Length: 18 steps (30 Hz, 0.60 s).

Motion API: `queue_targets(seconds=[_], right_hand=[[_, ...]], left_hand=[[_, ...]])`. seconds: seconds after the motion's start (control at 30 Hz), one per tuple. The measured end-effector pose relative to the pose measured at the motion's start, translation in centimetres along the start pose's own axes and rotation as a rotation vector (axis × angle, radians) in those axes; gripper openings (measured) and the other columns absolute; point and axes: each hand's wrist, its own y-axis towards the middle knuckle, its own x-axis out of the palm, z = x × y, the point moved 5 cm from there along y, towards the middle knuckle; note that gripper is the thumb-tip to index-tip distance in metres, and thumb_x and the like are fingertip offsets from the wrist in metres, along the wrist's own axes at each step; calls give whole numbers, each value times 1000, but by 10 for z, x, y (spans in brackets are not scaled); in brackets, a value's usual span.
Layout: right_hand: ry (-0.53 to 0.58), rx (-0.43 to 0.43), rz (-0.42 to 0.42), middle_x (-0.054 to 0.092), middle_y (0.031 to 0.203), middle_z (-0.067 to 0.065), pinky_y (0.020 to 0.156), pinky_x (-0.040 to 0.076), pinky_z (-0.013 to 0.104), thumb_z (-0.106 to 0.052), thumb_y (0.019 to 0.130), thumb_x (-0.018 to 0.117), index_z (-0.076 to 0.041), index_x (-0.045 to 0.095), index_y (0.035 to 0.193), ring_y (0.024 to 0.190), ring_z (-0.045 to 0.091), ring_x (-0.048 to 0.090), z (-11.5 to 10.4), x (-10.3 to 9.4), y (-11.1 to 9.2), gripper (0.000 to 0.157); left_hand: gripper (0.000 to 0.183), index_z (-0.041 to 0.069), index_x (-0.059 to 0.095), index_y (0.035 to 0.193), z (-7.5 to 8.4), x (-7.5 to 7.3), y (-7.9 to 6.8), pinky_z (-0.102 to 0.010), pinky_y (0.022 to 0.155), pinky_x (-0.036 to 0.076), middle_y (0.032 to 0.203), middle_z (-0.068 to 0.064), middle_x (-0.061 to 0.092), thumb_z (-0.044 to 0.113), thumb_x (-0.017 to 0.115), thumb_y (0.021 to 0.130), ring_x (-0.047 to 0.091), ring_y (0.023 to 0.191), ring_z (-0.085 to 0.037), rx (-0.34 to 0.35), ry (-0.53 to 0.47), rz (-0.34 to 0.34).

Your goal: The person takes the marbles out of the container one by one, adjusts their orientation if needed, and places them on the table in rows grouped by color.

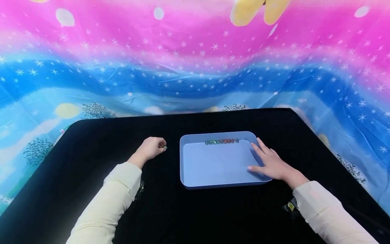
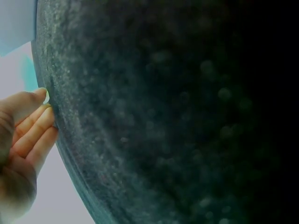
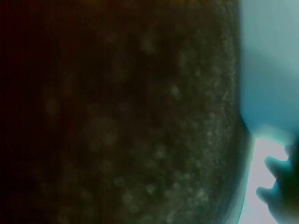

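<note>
My left hand (image 1: 150, 148) is over the black cloth to the left of the tray, pinching a small green glass marble (image 1: 165, 147) between thumb and fingertips. In the left wrist view the marble (image 2: 46, 97) shows pale at the thumb tip. A shallow blue-grey tray (image 1: 213, 166) lies in the middle of the table. Along its far inner wall runs a row of several glass marbles (image 1: 214, 142), green at the left and mostly red toward the right. With fingers spread, my right hand (image 1: 272, 162) rests on the tray's right rim, thumb reaching over the inside.
Black cloth (image 1: 182, 217) covers the table, whose far edge runs just behind the tray. A pink and blue snowflake-patterned curtain (image 1: 195, 74) hangs behind and along the sides. Wrist devices sit under both pale sleeves (image 1: 320, 206).
</note>
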Motion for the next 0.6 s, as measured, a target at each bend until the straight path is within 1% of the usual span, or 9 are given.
queue_targets(seconds=[0.13,0.23,0.3,0.47,0.6], right_hand=[[7,6,-4,-10,141,18,93,5,60,-55,78,50,-4,11,138,125,42,4,0,0,-1,88],[10,14,-8,-12,141,16,93,4,60,-55,78,50,-4,11,138,125,41,3,1,0,-1,88],[11,18,-7,-12,141,16,93,4,60,-56,78,50,-4,10,138,125,41,3,1,0,-1,89],[8,15,-5,-12,141,15,93,5,60,-56,78,50,-4,10,138,125,41,3,2,0,-1,89],[13,11,-8,-12,142,14,93,5,59,-55,78,50,-4,11,138,125,41,3,3,1,0,88]], left_hand=[[21,0,59,101,-1,1,1,-34,74,46,90,-8,60,8,59,81,56,85,-21,0,-9,-6],[22,0,59,101,-2,0,0,-33,73,46,90,-8,60,8,59,81,56,85,-21,-2,-41,-7],[23,-1,58,102,-3,0,-1,-33,73,46,91,-9,60,8,59,81,56,86,-21,-10,-97,-14],[28,-2,56,107,-11,-1,-3,-33,73,46,95,-11,60,9,59,81,56,88,-22,-58,-261,-25],[28,-2,56,107,-14,-2,-4,-33,73,46,95,-12,60,9,59,81,56,88,-23,-62,-301,-23]])
